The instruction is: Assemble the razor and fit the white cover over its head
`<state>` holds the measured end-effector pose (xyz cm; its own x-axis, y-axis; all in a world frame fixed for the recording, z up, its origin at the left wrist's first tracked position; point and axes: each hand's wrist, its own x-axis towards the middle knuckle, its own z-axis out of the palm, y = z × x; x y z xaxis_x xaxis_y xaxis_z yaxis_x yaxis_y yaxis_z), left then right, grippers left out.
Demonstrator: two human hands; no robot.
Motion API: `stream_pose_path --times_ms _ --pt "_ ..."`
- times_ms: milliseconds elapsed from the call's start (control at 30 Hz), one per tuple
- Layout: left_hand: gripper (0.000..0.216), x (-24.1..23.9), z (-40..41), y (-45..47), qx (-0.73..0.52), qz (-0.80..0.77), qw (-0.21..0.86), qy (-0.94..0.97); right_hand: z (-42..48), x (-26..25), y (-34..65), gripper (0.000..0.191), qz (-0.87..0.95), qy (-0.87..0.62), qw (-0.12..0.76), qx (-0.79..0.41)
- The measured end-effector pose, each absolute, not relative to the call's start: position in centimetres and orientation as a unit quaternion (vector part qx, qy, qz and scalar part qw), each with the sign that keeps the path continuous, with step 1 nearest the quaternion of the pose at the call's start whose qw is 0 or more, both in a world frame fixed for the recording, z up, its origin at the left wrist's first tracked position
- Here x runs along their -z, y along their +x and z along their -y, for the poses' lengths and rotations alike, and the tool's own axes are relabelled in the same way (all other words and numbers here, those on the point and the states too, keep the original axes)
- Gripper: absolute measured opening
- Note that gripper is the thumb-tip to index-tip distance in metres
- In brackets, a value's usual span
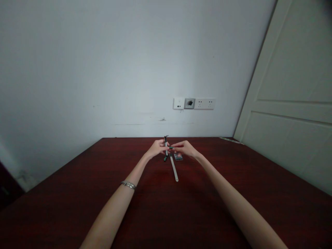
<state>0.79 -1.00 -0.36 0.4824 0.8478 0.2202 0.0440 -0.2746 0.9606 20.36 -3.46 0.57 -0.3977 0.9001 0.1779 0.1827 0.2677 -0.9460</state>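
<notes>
Head view: black-white strip (166, 146) in left hand (156, 148), green piece (171, 147) in right hand (186, 148).

A dark red-brown table (64, 200) met a pale wall (103, 62) at its far edge, and streaks (162, 119) (thin, darkish ones) marked the plaster just above. Higher up, right of that edge's middle, sat a row of socket plates (204, 103). A pale panelled door (290, 86) stood along the right edge. The light was dim.

The table (189, 214) looks like smooth, faintly glossy wood. The bracelet (128, 185) is shiny metal, the strip (174, 169) matt, the sockets (204, 104) plastic.
</notes>
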Motion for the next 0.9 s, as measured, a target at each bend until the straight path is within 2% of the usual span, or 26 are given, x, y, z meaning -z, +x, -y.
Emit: stream_pose_path --times_ms 233,433,900 --pt "0.029 0.0 1.2 0.8 -0.399 -0.321 0.510 0.691 3.3 -0.5 20.4 0.037 0.720 -0.400 0.392 -0.409" --pt "0.030 0.0 1.3 0.6 -0.396 -0.318 0.512 0.693 2.9 -0.1 20.5 0.036 0.699 -0.401 0.433 -0.405" --pt "0.032 0.3 0.9 0.1 -0.396 -0.315 0.517 0.691 2.9 -0.1 20.9 0.030 0.584 -0.408 0.522 -0.470"
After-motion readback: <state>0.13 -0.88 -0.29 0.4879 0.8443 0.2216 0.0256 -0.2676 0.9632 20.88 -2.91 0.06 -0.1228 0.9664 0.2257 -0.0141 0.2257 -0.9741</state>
